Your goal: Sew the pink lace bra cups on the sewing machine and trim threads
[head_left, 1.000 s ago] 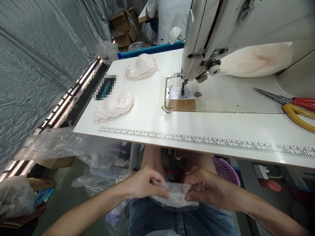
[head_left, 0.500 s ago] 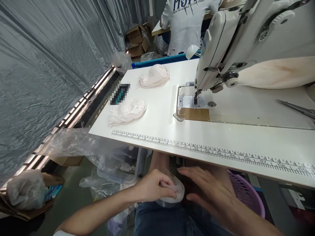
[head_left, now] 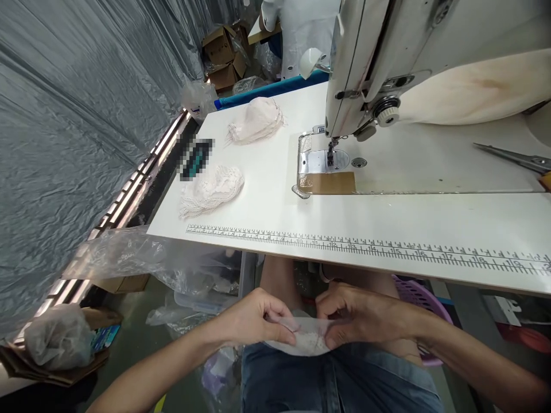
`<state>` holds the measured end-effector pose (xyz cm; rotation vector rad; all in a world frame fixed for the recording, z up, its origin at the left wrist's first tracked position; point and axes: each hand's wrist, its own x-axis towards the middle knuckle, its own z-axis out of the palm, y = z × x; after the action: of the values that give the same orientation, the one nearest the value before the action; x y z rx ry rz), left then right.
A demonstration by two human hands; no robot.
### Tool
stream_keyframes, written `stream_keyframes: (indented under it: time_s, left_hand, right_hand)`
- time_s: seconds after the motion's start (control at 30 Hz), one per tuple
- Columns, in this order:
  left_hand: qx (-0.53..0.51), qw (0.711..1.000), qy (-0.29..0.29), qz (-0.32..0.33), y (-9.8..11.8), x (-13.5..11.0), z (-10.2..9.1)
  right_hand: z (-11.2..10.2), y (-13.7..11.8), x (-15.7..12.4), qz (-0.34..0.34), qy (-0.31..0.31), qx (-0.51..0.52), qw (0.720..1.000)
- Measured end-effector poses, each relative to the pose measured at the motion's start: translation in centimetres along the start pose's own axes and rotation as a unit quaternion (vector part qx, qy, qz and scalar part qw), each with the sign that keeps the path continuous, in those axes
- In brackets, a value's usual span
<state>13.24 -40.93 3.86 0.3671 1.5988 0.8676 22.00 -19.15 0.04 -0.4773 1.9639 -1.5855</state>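
Observation:
Below the table edge, over my lap, both hands pinch a small white lace piece (head_left: pixel 306 338). My left hand (head_left: pixel 258 315) grips its left end with fingers closed. My right hand (head_left: pixel 359 315) holds the right end between thumb and fingers. On the white sewing table (head_left: pixel 387 223) above lie two stacks of lace pieces, one nearer (head_left: pixel 212 189) and one farther back (head_left: pixel 257 120). The sewing machine (head_left: pixel 408 63) stands at the right with its needle (head_left: pixel 330 156) over the plate.
A printed ruler (head_left: pixel 365 248) runs along the table's front edge. Scissors (head_left: pixel 512 159) lie at the far right. A clear plastic bag (head_left: pixel 129 255) hangs off the table's left corner. A purple basket (head_left: pixel 419 295) sits under the table. Another person (head_left: pixel 301 34) stands behind.
My right hand, open half a second ago, has closed again on the lace piece. The view has swung back left and down a little.

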Motion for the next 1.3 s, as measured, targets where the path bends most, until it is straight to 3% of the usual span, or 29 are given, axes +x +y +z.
stream_keyframes:
  time_s: [0.37, 0.67, 1.3]
  left_hand:
    - [-0.04, 0.999, -0.011, -0.03, 0.15, -0.1, 0.1]
    - [-0.048, 0.998, -0.024, -0.03, -0.02, -0.33, -0.19]
    - [-0.05, 0.998, -0.048, -0.006, 0.66, -0.55, -0.46]
  right_hand:
    - [0.31, 0.58, -0.1, -0.04, -0.004, 0.08, 0.996]
    - [0.36, 0.37, -0.23, -0.019, -0.01, 0.119, 0.993]
    - [0.83, 0.85, -0.07, -0.016, 0.029, 0.104, 0.994]
